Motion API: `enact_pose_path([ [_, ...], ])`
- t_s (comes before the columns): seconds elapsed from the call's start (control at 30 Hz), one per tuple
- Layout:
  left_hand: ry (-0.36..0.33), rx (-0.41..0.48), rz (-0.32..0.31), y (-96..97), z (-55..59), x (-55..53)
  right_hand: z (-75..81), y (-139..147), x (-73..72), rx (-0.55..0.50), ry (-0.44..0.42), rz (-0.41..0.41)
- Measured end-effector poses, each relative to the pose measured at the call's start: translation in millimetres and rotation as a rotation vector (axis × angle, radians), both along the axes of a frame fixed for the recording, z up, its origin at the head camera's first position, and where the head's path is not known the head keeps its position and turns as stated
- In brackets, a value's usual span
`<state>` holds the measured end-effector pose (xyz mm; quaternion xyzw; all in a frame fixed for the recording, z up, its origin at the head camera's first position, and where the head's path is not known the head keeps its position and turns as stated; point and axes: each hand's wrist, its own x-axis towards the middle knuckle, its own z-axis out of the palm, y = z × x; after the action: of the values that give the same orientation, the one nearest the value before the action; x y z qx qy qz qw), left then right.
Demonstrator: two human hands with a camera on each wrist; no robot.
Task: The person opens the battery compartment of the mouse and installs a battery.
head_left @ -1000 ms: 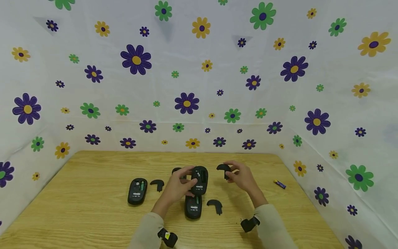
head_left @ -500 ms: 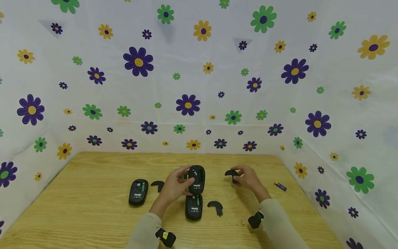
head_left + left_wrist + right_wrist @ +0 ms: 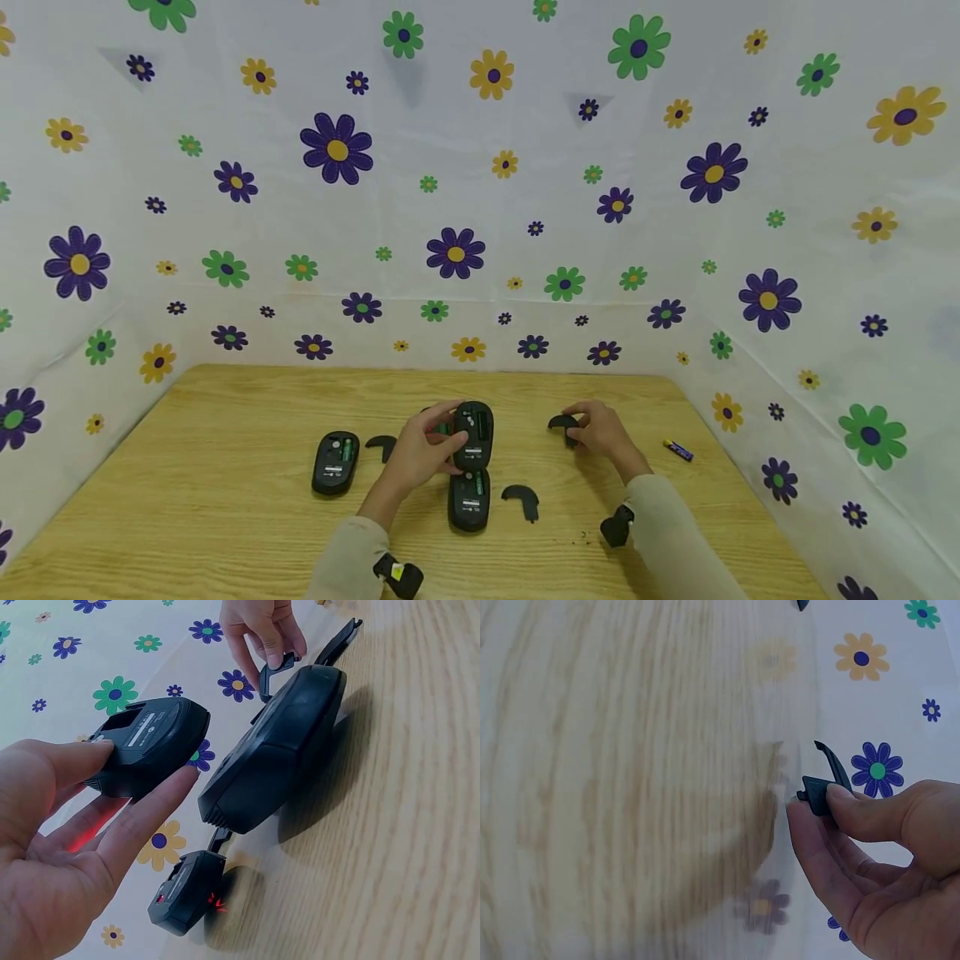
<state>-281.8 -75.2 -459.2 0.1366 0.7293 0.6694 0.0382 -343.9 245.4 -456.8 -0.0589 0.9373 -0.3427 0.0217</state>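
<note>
My left hand holds a black computer mouse by its edges, underside facing me and its battery slot uncovered. In the left wrist view that mouse hangs clear of the wood between thumb and fingers. At the right, my right hand pinches a black battery cover with a curved top and a narrow tab. The right wrist view shows the cover between thumb and fingertips, above the table. Below the held mouse lies a second mouse with a green battery showing. Another mouse, lit red, sits partly hidden behind my left hand.
On the wooden table, a mouse with a green battery lies at the left, a battery cover beside it. Another cover lies right of the middle mouse. A loose battery is far right. Flowered cloth encloses the back and sides.
My right hand has moved right and slightly down with the battery cover, away from the mouse in my left hand. The left hand has shifted slightly left, still holding the mouse.
</note>
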Motion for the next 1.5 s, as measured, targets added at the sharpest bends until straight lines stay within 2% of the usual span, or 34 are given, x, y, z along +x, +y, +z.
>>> enact_pose_path([
  [0.23,0.013,0.002,-0.016,0.5,-2.9,-0.4,-5.9,8.0,-4.6,0.085,0.021,-0.005],
  [0.4,0.019,-0.001,-0.021,1.2,-4.5,-0.4,-5.8,11.5,-6.2,0.164,0.044,0.017],
  [0.6,0.027,-0.015,-0.02,1.8,-4.4,0.5,-3.9,13.2,-4.9,0.212,0.036,0.022],
  [1.5,0.024,-0.047,-0.02,1.3,-7.9,0.5,-4.1,15.3,-3.4,0.217,0.049,0.023],
])
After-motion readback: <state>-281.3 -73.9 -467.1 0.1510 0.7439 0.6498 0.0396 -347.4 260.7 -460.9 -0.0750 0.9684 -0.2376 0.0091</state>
